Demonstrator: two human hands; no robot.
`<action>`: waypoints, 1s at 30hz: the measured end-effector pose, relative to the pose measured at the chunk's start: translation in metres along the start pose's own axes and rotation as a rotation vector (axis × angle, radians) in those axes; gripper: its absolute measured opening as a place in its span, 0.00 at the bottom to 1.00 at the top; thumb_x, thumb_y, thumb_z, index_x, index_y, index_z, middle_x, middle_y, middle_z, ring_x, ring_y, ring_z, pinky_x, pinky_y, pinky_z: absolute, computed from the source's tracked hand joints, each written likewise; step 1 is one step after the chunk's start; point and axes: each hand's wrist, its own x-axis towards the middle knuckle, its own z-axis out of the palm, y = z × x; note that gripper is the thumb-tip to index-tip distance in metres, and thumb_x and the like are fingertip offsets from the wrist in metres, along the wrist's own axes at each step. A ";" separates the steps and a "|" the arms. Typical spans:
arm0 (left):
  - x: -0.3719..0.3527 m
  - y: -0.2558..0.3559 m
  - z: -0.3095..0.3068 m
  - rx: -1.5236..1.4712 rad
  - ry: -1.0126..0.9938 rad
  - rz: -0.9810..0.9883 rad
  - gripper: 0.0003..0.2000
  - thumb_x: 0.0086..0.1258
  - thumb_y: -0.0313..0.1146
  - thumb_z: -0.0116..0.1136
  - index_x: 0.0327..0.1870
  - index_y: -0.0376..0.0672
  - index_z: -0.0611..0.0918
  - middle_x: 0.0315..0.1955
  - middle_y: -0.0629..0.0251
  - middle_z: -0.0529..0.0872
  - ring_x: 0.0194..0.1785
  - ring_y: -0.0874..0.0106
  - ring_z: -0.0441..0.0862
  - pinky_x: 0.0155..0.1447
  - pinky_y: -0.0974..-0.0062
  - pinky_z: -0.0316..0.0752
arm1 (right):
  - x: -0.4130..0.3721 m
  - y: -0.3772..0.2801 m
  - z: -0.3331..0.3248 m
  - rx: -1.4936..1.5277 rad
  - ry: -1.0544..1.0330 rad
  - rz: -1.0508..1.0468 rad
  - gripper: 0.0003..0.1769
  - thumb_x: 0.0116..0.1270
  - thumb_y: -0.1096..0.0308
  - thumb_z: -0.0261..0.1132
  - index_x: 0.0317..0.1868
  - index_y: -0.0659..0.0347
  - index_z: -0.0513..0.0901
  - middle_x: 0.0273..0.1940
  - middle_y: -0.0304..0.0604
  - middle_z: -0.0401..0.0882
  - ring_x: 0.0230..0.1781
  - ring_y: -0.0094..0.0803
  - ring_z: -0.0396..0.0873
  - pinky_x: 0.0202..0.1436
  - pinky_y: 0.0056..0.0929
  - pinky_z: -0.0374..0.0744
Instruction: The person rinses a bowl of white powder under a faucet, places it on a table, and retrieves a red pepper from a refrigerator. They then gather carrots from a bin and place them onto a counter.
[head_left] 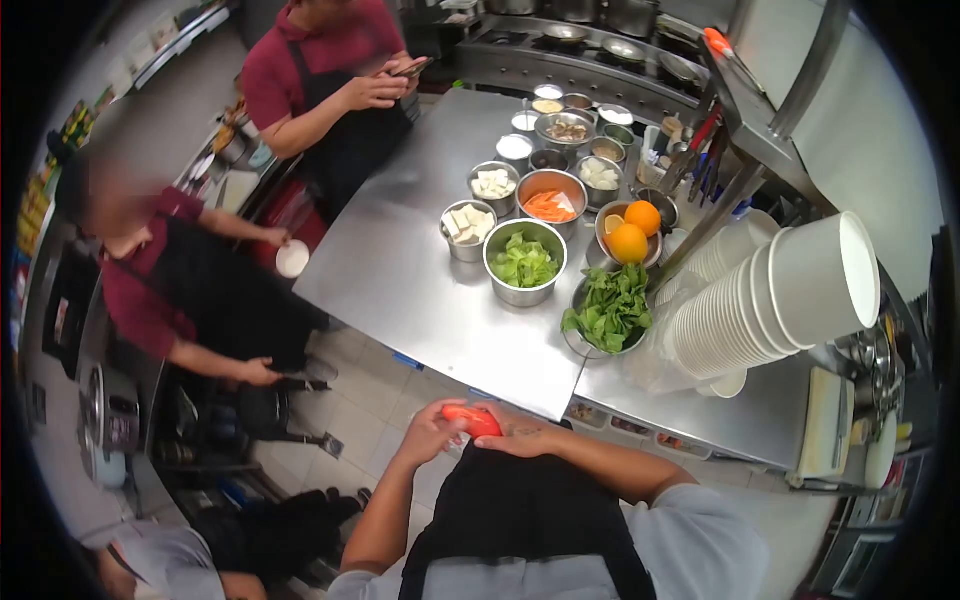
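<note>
In front of my apron, just off the near edge of the steel table (400,270), I hold a glossy, bright red, elongated thing (474,419); I cannot tell its kind. My left hand (431,434) pinches one end, fingers curled. At the other end, my right hand (522,432) is closed around it, its fingers partly hidden. Beyond my hands stands a steel bowl of chopped lettuce (525,262). Dark leafy greens (612,310) fill a bowl to its right.
Bowls with white cubes (468,224), carrot strips (549,206) and oranges (629,243) stand farther back. Stacked paper tubs (740,300) lean on the right. Across the table, one person (340,90) holds a phone; another person (190,260) holds a white container (292,259) and a utensil.
</note>
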 end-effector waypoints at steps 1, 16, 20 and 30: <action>0.012 0.008 -0.003 0.011 -0.020 0.007 0.14 0.70 0.36 0.56 0.50 0.37 0.77 0.29 0.63 0.83 0.22 0.78 0.79 0.23 0.85 0.71 | 0.002 -0.005 -0.006 -0.009 0.011 0.007 0.38 0.65 0.55 0.60 0.67 0.67 0.55 0.60 0.56 0.65 0.63 0.43 0.66 0.65 0.34 0.63; 0.139 0.162 -0.006 0.006 -0.155 0.292 0.17 0.68 0.37 0.57 0.51 0.32 0.78 0.30 0.61 0.83 0.24 0.76 0.80 0.28 0.81 0.77 | -0.115 0.032 -0.019 0.324 0.682 0.225 0.21 0.68 0.65 0.59 0.59 0.64 0.72 0.47 0.41 0.80 0.44 0.23 0.76 0.52 0.23 0.74; 0.194 0.222 0.014 0.325 -0.038 0.517 0.18 0.67 0.39 0.58 0.51 0.34 0.79 0.30 0.64 0.84 0.27 0.79 0.79 0.29 0.84 0.74 | -0.147 0.046 -0.026 0.341 0.831 0.314 0.20 0.67 0.66 0.60 0.57 0.66 0.73 0.45 0.42 0.80 0.43 0.23 0.76 0.51 0.23 0.74; 0.431 0.243 0.089 0.572 -0.202 0.610 0.18 0.68 0.42 0.59 0.53 0.41 0.80 0.32 0.63 0.85 0.33 0.75 0.83 0.30 0.79 0.78 | -0.158 0.031 0.000 0.134 1.350 0.383 0.18 0.66 0.64 0.60 0.53 0.65 0.75 0.39 0.41 0.81 0.39 0.25 0.78 0.46 0.25 0.76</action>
